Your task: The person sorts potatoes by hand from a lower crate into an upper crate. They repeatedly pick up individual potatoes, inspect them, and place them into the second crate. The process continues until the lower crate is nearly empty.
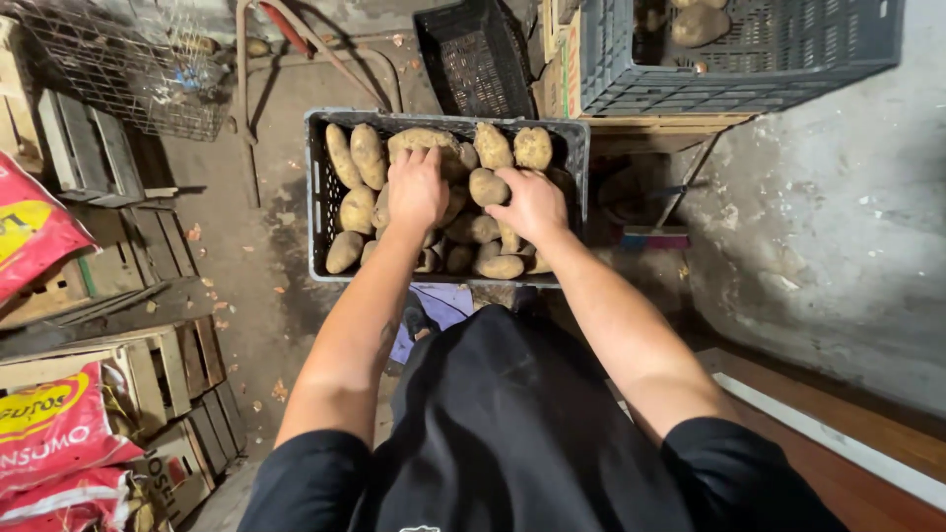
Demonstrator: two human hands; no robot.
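A dark grey plastic crate (319, 187) full of several large brown potatoes sits in front of me. My left hand (415, 189) lies palm-down on the potatoes near the crate's middle, fingers curled over one large potato (422, 140) at the far side. My right hand (532, 205) rests on the pile to the right, its fingers touching a round potato (487, 186). Whether either hand has lifted a potato I cannot tell. More potatoes (343, 252) lie along the crate's left side.
A second grey crate (749, 59) holding potatoes stands at the upper right on a wooden box. An empty black crate (473, 59) leans behind. Wooden crates (168, 365) and red sacks (49, 433) line the left; a wire basket (128, 69) sits upper left. A concrete wall (838, 217) is right.
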